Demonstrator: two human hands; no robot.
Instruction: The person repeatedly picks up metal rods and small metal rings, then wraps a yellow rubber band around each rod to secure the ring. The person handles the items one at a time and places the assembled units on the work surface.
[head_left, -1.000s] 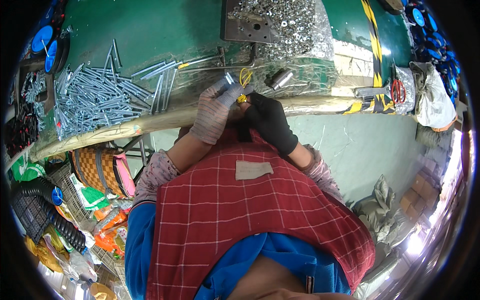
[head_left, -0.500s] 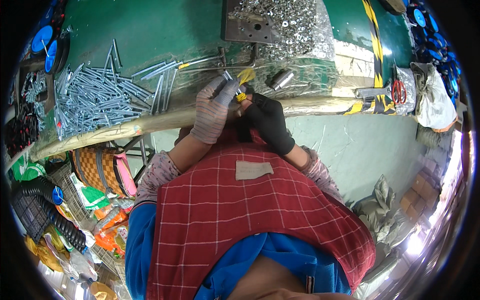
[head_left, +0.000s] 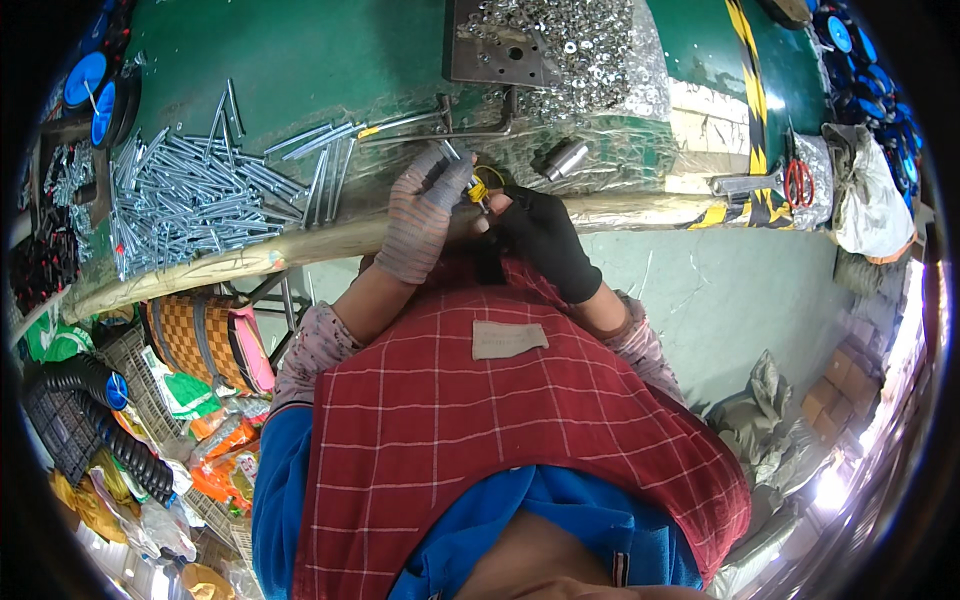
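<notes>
My left hand point(head_left: 415, 220), in a grey striped glove, is closed round a shiny metal bolt point(head_left: 450, 150), whose upper end sticks out past the fingers. A thin yellow strip point(head_left: 488, 180) loops round the bolt between my hands; whether it is tape or cord I cannot tell. My right hand point(head_left: 545, 240), in a black glove with bare fingertips, pinches at the strip beside the bolt's lower part. Both hands are at the bench's near edge. Just right of them lies a metal cylinder, like a socket point(head_left: 565, 160).
A heap of long bolts point(head_left: 200, 200) covers the bench's left side. Behind my hands lie a bent metal bar point(head_left: 430, 135), a drilled steel plate point(head_left: 495, 60) and many small nuts point(head_left: 580, 60). An adjustable wrench point(head_left: 745, 186) and red-handled scissors point(head_left: 798, 185) lie at the right.
The yellow strip's loose end, which flared up beyond my hands, now forms a loop close to the bolt. My left hand has shifted slightly left, and my right hand has turned a little.
</notes>
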